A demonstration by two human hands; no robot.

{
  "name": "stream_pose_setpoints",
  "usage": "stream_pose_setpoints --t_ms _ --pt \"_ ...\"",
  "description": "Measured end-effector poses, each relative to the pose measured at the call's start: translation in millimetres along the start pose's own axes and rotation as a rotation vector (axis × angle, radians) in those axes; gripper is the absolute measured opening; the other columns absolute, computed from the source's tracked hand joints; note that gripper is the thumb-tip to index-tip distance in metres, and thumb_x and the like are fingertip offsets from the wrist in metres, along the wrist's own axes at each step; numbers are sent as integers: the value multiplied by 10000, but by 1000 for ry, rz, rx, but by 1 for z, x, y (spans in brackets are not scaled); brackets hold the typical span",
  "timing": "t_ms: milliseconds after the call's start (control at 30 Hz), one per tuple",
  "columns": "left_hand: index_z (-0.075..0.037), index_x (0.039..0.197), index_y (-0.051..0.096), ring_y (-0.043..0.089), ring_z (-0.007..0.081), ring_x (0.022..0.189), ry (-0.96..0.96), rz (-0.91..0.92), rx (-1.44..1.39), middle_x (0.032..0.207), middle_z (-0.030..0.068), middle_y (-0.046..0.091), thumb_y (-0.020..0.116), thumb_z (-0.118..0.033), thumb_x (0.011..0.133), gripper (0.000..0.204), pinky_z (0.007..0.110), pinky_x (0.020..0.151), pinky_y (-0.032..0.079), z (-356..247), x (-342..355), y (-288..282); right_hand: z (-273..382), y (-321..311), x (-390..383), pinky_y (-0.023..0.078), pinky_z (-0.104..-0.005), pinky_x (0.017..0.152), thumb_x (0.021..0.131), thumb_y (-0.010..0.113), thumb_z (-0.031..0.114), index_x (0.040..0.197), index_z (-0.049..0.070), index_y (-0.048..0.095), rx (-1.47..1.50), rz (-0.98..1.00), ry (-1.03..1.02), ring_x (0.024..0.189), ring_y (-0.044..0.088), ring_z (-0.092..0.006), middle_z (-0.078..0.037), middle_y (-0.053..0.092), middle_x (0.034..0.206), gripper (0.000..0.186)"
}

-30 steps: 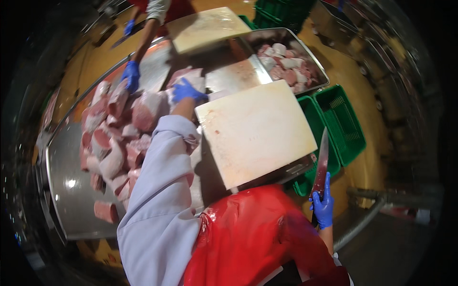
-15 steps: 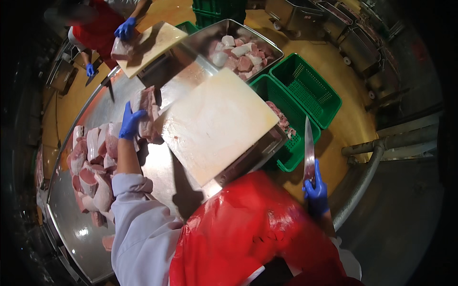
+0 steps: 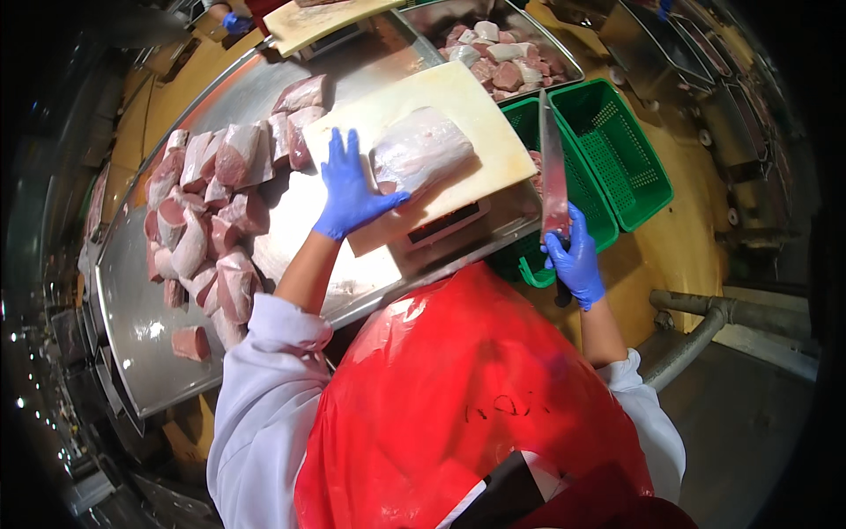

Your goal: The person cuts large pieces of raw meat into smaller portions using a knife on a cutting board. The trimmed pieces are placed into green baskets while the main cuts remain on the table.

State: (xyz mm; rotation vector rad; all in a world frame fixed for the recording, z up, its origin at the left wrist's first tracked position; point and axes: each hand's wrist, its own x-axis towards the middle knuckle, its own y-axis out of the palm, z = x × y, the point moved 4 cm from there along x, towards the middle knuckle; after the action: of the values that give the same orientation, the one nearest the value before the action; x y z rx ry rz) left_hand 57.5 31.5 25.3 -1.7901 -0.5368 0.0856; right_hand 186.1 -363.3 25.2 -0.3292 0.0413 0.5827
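A pale, thick piece of raw meat point(image 3: 425, 148) lies on the white cutting board point(image 3: 507, 154) in front of me. My left hand point(image 3: 357, 189), in a blue glove, is open with fingers spread over the board's left edge. Its thumb points at the near left end of the meat; whether it touches, I cannot tell. My right hand point(image 3: 577, 264), gloved as well, is closed round the handle of a long knife point(image 3: 553, 167). The blade points up and away from me, right of the board and above a green basket.
Many cut meat pieces point(image 3: 189, 234) are heaped on the steel table point(image 3: 132, 335) at left. A metal tray point(image 3: 564, 66) of meat chunks stands beyond the board. Two green baskets point(image 3: 617, 150) sit at right, near a metal pipe point(image 3: 687, 353). A co-worker's gloved hand point(image 3: 236, 22) shows at far left.
A piece of meat now lies on the formerly bare board. My left hand has let go of the meat and moved right to the board. The knife has come up and slightly left.
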Motion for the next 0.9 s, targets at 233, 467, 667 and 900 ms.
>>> stream_pose_setpoints --t_ms 233,467,667,900 --pt "-70 1123 596 628 303 818 -69 -333 -455 975 133 584 873 -247 738 507 414 710 531 -60 -58 6 48 90 47 533 -422 545 956 592 118 1609 180 282 -342 175 -610 607 671 -303 -163 673 737 726" --pt "-66 920 633 614 267 656 -100 -507 -334 834 96 616 774 -82 795 189 371 634 518 -64 -72 23 68 150 84 538 -488 613 923 607 128 1617 313 275 -682 371 -758 659 660 -374 -160 667 794 791" --pt "-50 951 633 602 213 648 -158 -543 -352 812 84 609 772 -88 794 213 329 627 507 -62 -87 8 57 87 67 536 -476 591 875 602 49 1618 326 271 -911 531 -787 651 665 -338 -132 651 778 859" --pt "-21 1036 638 610 191 672 -321 -663 -457 847 93 651 772 -121 813 279 332 645 515 -14 -119 -12 96 114 71 543 -475 616 891 569 52 1614 317 286 -913 592 -775 688 687 -350 -156 695 827 820"
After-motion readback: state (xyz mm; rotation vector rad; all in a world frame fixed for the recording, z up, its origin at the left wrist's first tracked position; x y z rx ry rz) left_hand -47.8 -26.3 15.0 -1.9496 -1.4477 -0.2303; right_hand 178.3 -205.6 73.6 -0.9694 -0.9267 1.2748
